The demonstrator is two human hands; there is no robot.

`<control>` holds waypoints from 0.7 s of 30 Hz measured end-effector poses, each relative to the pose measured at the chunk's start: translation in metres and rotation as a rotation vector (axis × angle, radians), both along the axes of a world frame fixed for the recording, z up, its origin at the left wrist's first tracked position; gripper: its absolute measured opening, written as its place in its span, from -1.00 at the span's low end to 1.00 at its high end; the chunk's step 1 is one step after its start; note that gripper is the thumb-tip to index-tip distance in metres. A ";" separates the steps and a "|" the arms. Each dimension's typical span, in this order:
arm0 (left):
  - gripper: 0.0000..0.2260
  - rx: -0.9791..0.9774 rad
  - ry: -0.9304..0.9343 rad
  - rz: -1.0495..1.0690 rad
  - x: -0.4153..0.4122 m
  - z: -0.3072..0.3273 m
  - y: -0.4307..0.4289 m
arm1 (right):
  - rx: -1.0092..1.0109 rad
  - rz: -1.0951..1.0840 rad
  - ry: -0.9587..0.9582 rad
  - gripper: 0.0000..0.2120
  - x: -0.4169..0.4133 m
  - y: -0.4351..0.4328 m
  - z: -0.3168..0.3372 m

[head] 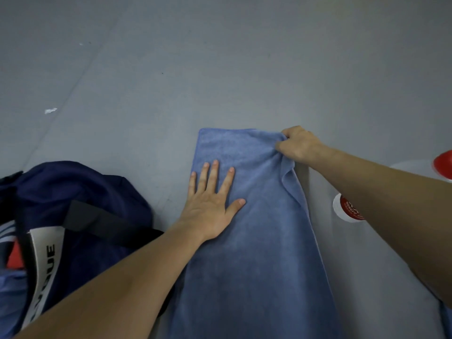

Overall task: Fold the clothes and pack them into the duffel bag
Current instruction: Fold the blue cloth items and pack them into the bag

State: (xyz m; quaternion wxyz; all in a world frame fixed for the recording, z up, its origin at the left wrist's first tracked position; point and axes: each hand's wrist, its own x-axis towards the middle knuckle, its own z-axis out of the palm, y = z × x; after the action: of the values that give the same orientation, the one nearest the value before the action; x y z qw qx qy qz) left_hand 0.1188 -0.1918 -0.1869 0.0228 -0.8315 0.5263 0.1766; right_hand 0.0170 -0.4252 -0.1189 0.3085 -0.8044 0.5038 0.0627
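Grey floor [146, 81], blue towel [264, 241] under fingers [213, 176]

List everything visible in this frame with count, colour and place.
blue cloth: one, blue, laid flat on the floor, centre.
duffel bag: one, navy with black strap and white lettered panel, lower left.
bottle: one, clear with red label, right of the cloth, partly behind the right forearm.
red object: one, right edge, blurred and cut off.
white scrap: one, on the floor, far left.
floor: grey, all around.
left hand: flat, pressing on the cloth.
right hand: grips the cloth's far right corner.
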 end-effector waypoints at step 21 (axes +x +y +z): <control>-0.37 -0.191 -0.077 0.072 0.029 0.012 -0.021 | -0.473 0.170 0.234 -0.61 -0.012 -0.016 -0.038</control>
State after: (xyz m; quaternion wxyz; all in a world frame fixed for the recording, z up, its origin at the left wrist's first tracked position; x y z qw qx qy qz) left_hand 0.1479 -0.2124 -0.1746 -0.0427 -0.8543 0.5094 0.0946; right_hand 0.0048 -0.4408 -0.1567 0.0452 -0.8808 0.4672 0.0617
